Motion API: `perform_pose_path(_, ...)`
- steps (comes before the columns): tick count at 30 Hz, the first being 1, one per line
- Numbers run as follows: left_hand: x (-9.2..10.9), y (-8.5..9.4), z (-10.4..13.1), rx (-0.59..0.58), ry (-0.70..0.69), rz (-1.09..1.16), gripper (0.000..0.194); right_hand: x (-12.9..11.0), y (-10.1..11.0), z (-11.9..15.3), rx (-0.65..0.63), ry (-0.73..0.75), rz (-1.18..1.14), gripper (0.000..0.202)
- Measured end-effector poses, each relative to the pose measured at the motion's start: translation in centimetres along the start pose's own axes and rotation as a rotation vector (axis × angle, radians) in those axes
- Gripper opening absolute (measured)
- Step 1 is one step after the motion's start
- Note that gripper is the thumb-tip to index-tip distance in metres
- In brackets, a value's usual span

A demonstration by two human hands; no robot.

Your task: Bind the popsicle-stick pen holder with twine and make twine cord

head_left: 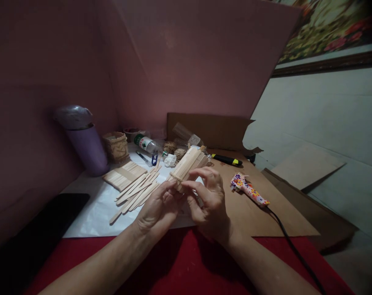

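Between my hands, tilted away from me, is a bottle-like form covered lengthwise with wooden craft sticks (187, 164). A strand of twine (175, 177) wraps around its near end. My left hand (159, 207) is closed around that near end from below, its thumb pressed by the twine. My right hand (208, 200) has its fingers curled in at the same end, the index fingertip at the twine; what lies beneath its thumb is hidden. Loose craft sticks (138, 192) lie fanned out left of my hands, beside a banded bundle of craft sticks (124, 175).
A floral glue gun (249, 189) with a black cord lies on cardboard (265, 221) at right. Behind are a utility knife (227, 159), a plastic bottle (147, 144), twine balls (170, 147), a pen (143, 158) and a decorated pot (116, 146). A purple tumbler (87, 149) stands left.
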State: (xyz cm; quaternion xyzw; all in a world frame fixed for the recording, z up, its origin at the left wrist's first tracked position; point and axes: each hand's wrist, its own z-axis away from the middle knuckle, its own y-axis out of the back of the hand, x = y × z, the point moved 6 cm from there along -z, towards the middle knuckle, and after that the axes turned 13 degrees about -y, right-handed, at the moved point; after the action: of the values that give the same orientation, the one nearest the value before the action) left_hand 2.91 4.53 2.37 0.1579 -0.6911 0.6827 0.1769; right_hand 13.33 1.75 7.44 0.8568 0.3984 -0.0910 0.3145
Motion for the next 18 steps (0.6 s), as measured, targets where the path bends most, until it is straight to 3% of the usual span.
perform_pose_path(6,-0.4,0.3,0.3,0.167,-0.018,0.008,0.02,-0.5,-1.0,0.1,0.005,-0.04,0.156,0.012)
perform_pose_path(12,-1.1,0.8,0.3,0.213,-0.026,-0.036,0.023,0.0,-2.3,0.4,-0.055,-0.089,0.143,0.009)
perform_pose_path(18,-0.6,1.1,0.4,0.274,-0.078,-0.001,0.023,-0.3,-2.2,1.0,-0.03,-0.136,0.067,0.01)
